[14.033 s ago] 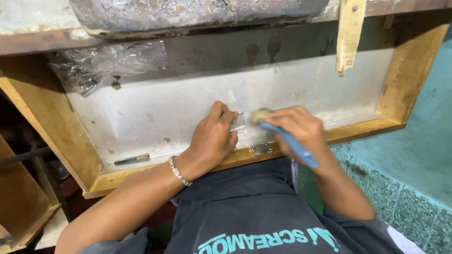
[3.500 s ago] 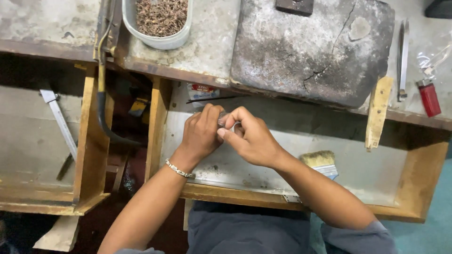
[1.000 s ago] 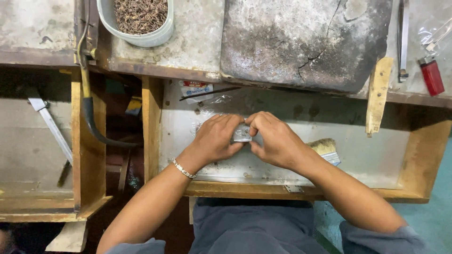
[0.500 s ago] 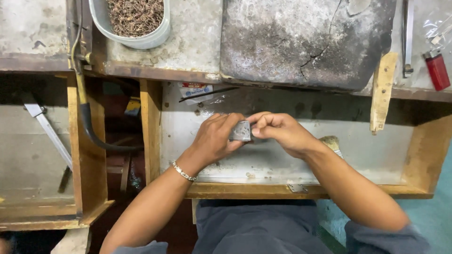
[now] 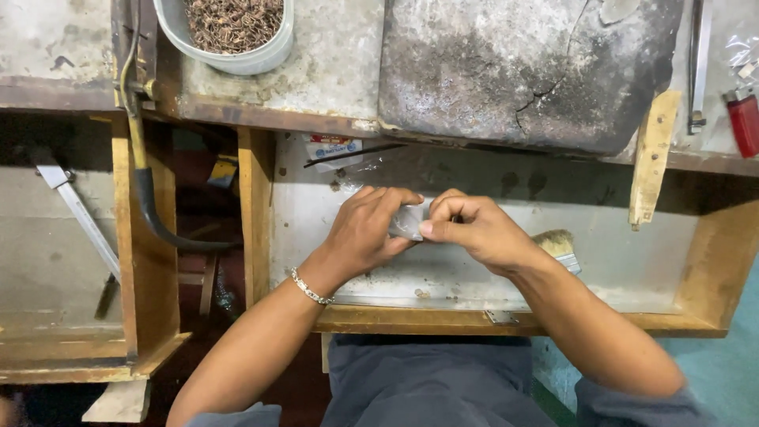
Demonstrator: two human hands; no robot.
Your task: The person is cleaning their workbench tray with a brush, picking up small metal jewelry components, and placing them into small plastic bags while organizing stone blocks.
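Observation:
Over an open wooden drawer point(image 5: 696, 308), both hands pinch one small flat silvery metal piece point(image 5: 409, 222). My left hand point(image 5: 365, 232), with a chain bracelet at its wrist, grips the piece's left side. My right hand point(image 5: 477, 231) holds the right edge between thumb and fingers. Fingers cover most of the piece. A paintbrush point(image 5: 558, 245) with pale bristles lies on the drawer floor just behind my right wrist.
On the bench top stand a white tub of brown metal scraps point(image 5: 231, 28) and a cracked grey slab point(image 5: 526, 67). A wooden peg point(image 5: 652, 156) hangs over the drawer. A red lighter point(image 5: 744, 120) and tweezers point(image 5: 696, 63) lie at the right. A black hose point(image 5: 154, 213) hangs left.
The hands have kept hold of the metal piece and shifted slightly right and down in view. My right fingers have curled tighter around its edge.

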